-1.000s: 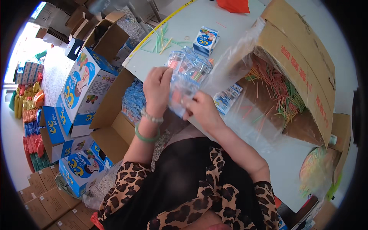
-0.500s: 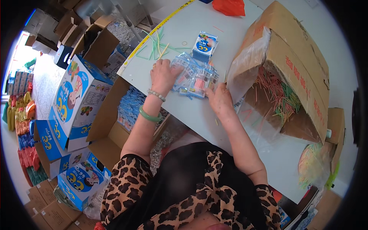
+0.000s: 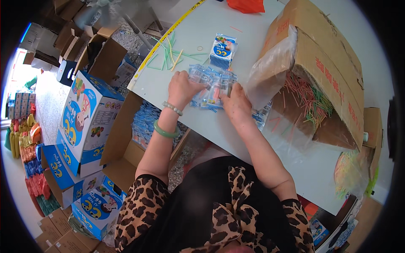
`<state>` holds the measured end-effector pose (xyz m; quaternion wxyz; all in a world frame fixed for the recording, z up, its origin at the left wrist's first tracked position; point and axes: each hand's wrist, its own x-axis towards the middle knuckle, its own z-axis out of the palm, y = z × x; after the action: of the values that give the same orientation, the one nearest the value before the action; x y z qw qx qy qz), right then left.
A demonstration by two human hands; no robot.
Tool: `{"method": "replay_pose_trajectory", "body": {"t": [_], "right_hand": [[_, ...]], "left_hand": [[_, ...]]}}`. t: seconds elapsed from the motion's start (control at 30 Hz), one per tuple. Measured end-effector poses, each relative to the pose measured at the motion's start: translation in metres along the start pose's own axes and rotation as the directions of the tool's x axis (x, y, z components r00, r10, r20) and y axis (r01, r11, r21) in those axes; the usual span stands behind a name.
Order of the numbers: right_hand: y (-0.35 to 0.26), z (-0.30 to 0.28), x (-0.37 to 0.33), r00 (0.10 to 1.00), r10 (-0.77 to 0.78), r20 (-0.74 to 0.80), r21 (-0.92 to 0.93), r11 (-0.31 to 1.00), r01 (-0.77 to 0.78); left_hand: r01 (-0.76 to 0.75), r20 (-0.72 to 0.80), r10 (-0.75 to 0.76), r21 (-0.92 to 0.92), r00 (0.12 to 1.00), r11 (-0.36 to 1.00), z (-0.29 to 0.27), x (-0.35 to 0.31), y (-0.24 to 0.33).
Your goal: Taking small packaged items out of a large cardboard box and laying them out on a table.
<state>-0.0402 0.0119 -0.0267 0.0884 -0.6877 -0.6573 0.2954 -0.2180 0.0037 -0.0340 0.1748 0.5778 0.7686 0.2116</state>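
Note:
Several clear plastic packets (image 3: 216,90) with blue striped ends and pink contents lie in a loose pile on the white table (image 3: 202,126). My left hand (image 3: 182,88), with beads and a green bangle at its wrist, closes on the pile's left side, its thumb across the packets. From the right, my right hand (image 3: 237,105) grips the other edge with thumb and fingers. Just beyond the pile stands a neat stack of the same packets (image 3: 222,49), printed in blue and white. More packets (image 3: 262,114) lie beside my right wrist, partly hidden by it.
Loose green and yellow straws (image 3: 168,55) lie at the far left of the table. At right, a tipped cardboard box (image 3: 333,63) spills red and green straws (image 3: 306,97). Left of the table, an open carton (image 3: 120,139) holds more packets; printed blue-white boxes (image 3: 84,122) stand beyond.
My hands have come a little closer together, squeezing the packet pile into a tighter bunch. My right hand has shifted left onto the packets. The whole view has tilted slightly.

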Motion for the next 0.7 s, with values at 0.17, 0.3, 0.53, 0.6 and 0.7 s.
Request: {"method": "replay_pose_trajectory", "body": {"t": [0.17, 0.3, 0.53, 0.6, 0.7], "right_hand": [[-0.01, -0.003, -0.001, 0.997, -0.06, 0.055, 0.096, 0.994, 0.054], [-0.013, -0.006, 0.002, 0.999, 0.013, 0.032, 0.136, 0.991, -0.017], [-0.026, -0.019, 0.01, 0.971, 0.12, 0.208, 0.1, 0.985, -0.143], [-0.016, -0.012, 0.012, 0.976, 0.062, 0.208, 0.166, 0.981, -0.098], [-0.002, -0.009, 0.017, 0.996, -0.086, 0.038, 0.176, 0.981, 0.078]], "left_hand": [[0.184, 0.1, -0.167, -0.197, 0.981, 0.963, -0.005, -0.007, -0.001], [0.248, 0.27, -0.094, -0.622, 0.958, 0.743, -0.006, -0.003, -0.015], [0.073, -0.032, -0.075, -0.037, 0.997, 0.997, 0.002, -0.024, 0.019], [0.071, -0.022, -0.072, -0.034, 0.997, 0.997, 0.005, -0.026, 0.017], [0.068, 0.001, -0.068, -0.013, 0.998, 0.998, 0.002, -0.026, 0.019]]}}
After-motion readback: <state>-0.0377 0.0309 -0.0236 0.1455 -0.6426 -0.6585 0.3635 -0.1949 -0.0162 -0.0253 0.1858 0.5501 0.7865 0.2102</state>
